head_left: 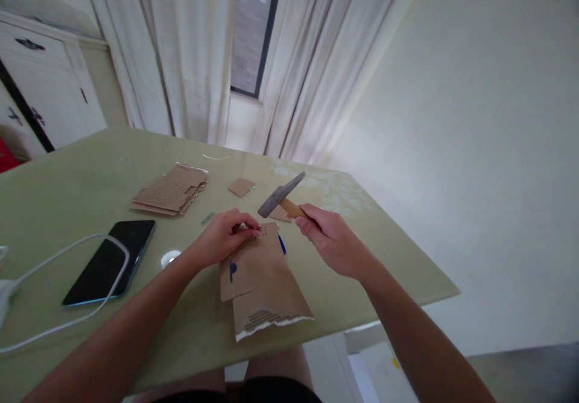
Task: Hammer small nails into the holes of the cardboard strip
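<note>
My right hand (328,237) grips the wooden handle of a hammer (281,195), its grey metal head raised above the table. A torn piece of brown cardboard (266,279) lies before me, with several small dots or holes near its far edge. Beside those marks, my left hand (228,234) rests on the cardboard, thumb and fingers pinched together. Whatever sits between those fingertips is too small to make out. A blue object (282,245) pokes out from the cardboard's right side. Behind the hammer a brown cardboard scrap (280,213) is partly hidden.
Stacked cardboard pieces (169,190) lie at the back left, near a small cardboard square (241,187). A black phone (111,264) with a white cable (67,249) across it is on the left, near a white round object (170,259). The pale green table (362,294) ends close to me.
</note>
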{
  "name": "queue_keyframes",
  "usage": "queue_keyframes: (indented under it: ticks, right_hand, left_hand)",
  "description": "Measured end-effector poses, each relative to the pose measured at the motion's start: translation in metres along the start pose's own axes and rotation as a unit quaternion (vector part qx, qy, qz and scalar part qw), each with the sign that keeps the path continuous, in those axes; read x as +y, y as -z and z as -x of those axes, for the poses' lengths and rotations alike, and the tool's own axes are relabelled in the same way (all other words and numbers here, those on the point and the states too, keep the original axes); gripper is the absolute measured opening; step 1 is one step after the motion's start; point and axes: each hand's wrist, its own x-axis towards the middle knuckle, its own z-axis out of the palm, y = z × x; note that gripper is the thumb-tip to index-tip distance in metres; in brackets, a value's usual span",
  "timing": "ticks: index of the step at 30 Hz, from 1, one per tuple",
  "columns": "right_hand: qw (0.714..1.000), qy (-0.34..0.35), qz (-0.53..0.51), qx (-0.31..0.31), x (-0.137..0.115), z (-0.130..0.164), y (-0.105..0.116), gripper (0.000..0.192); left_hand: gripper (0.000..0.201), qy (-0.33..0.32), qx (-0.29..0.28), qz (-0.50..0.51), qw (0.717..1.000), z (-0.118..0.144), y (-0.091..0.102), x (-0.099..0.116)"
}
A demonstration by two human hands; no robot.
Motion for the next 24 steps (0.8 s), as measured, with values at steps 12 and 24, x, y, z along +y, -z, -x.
queue_keyframes:
  ticks: [12,24]
  right_hand:
    - [0.998,-0.033,-0.039,0.026,0.000,-0.004,-0.008,0.028]
    - [0.999,-0.048,0.005,-0.015,0.009,0.000,-0.027,0.032]
  left_hand:
    - [0.019,-0.016,-0.002,0.005,1.000,-0.004,-0.001,0.000]
    - [0.016,-0.038,-0.026,0.011,0.999,-0.004,-0.001,-0.001]
